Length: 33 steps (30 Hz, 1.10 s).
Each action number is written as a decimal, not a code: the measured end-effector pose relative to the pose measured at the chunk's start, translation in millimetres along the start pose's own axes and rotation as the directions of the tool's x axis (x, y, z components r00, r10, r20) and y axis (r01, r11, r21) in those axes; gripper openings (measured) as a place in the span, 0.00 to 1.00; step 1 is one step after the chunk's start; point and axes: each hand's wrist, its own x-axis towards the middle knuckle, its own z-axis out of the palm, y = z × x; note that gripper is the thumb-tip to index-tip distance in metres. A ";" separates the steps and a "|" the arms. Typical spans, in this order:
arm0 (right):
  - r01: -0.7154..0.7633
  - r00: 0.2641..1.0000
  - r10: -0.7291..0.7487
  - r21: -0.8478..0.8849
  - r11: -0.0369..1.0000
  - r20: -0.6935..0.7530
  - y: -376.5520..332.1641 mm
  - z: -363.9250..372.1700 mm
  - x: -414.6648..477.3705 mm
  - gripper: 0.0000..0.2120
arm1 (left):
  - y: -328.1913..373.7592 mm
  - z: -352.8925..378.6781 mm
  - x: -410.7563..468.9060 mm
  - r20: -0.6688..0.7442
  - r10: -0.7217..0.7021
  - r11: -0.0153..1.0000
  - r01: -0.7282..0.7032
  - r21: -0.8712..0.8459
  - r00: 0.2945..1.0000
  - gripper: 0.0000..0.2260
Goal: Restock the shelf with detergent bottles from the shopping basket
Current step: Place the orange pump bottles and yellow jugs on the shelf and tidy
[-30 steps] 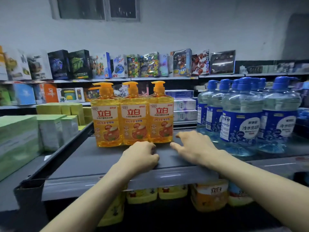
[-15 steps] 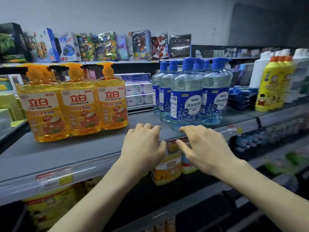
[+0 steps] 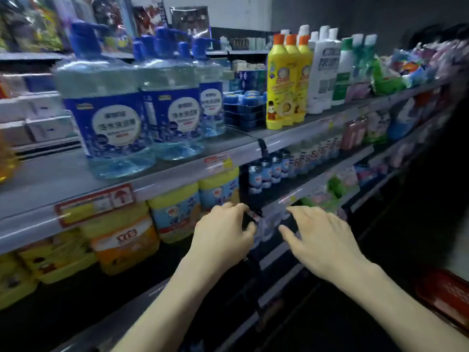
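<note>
Blue detergent bottles (image 3: 109, 118) stand upright on the grey shelf (image 3: 50, 184), near its front edge. Left hand (image 3: 223, 232) is below the shelf edge, fingers loosely curled, holding nothing. Right hand (image 3: 322, 240) is just beside it, fingers spread, empty. Red basket (image 3: 446, 295) at lower right, blurred.

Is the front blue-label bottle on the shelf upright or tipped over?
Upright: the bottle stands on its base on the shelf, with its blue pump on top.

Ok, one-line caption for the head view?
Left hand and right hand hover before the shelving, below blue bottles and yellow bottles on the shelf.
</note>
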 end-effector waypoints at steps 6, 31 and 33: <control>-0.125 0.988 0.124 0.008 0.992 0.096 106.0 52.6 -14.1 0.25 | 93.6 92.2 41.3 0.200 0.073 0.997 -0.069 -0.026 0.977 0.19; -0.721 0.631 0.693 -0.065 0.690 0.349 350.9 200.3 -0.4 0.22 | 266.5 375.8 206.3 0.699 0.430 0.886 -0.415 -0.206 0.572 0.20; -0.764 0.587 0.726 -0.051 0.643 0.358 371.5 205.4 -3.2 0.21 | 285.9 391.4 216.1 0.706 0.451 0.876 -0.423 -0.232 0.547 0.21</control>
